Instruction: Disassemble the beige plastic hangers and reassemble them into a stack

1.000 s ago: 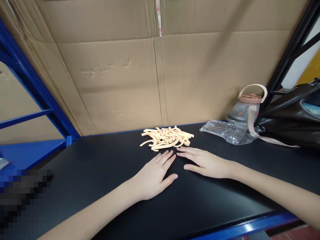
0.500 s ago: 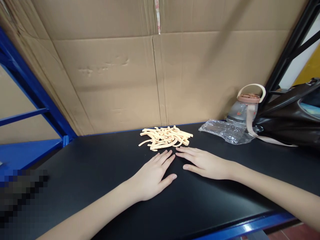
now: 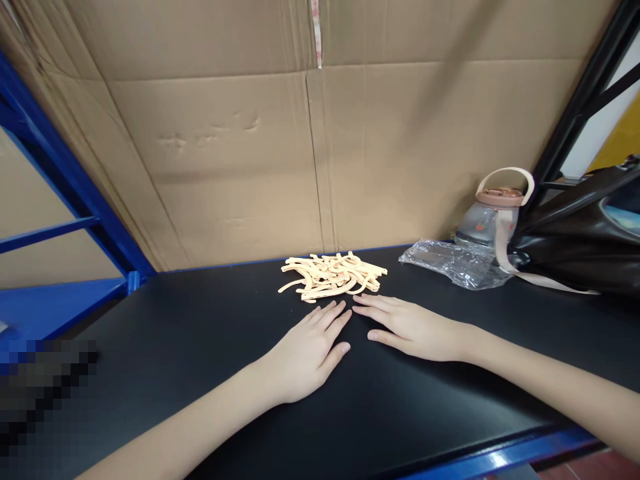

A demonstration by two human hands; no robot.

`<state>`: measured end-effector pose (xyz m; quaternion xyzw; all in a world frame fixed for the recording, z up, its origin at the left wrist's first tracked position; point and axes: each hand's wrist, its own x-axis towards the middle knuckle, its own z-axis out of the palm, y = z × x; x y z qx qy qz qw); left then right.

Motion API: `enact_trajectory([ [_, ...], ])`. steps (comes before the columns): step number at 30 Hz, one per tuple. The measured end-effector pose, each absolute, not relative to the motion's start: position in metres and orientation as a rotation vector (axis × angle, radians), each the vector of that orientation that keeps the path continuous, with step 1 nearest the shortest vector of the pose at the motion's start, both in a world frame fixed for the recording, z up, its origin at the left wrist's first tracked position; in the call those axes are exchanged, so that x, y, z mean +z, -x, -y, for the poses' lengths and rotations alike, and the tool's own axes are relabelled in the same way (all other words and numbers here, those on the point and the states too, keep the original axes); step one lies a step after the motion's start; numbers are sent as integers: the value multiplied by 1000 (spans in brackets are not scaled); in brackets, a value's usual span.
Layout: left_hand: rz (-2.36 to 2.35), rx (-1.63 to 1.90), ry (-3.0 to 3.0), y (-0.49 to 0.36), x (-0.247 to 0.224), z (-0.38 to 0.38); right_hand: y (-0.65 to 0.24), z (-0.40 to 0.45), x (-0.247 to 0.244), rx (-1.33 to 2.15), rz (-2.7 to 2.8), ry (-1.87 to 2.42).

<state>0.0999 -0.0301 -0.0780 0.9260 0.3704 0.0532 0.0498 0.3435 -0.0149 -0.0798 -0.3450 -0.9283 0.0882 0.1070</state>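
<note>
A loose pile of pale peach, slender curved pieces (image 3: 333,275) lies on the black tabletop (image 3: 200,333), near its back edge; they look like plastic, but their exact kind I cannot make out. Just in front of the pile, my left hand (image 3: 307,357) rests palm down with fingers stretched out and the thumb apart. My right hand (image 3: 403,325) lies flat to the right of it, fingers pointing left toward the pile. The fingertips of both hands are close to the pieces and to each other. Neither hand holds anything.
A cardboard sheet (image 3: 240,173) stands behind the table. At the back right are a crumpled clear plastic bag (image 3: 455,263), a bottle with a handle and strap (image 3: 485,220), and a black leather-like bag (image 3: 565,233). Blue frame bars (image 3: 75,180) rise at the left.
Almost nothing differs. My left thumb has drawn in slightly toward the hand, and the whole view has shifted a little.
</note>
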Motion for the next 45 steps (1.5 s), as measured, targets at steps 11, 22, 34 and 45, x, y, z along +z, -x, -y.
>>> enact_trajectory([
  [11,-1134,168,-2866,-101,-77,31,-343,17,-78,257,2742,1039],
  [22,-1146,197,-2858,-100,-74,31,-343,17,-80,297,2704,1032],
  [34,-1207,212,-2791,-104,-74,34,-343,15,-82,235,2717,1025],
  [45,-1190,243,-2777,-105,-73,35,-341,17,-83,155,2731,1002],
])
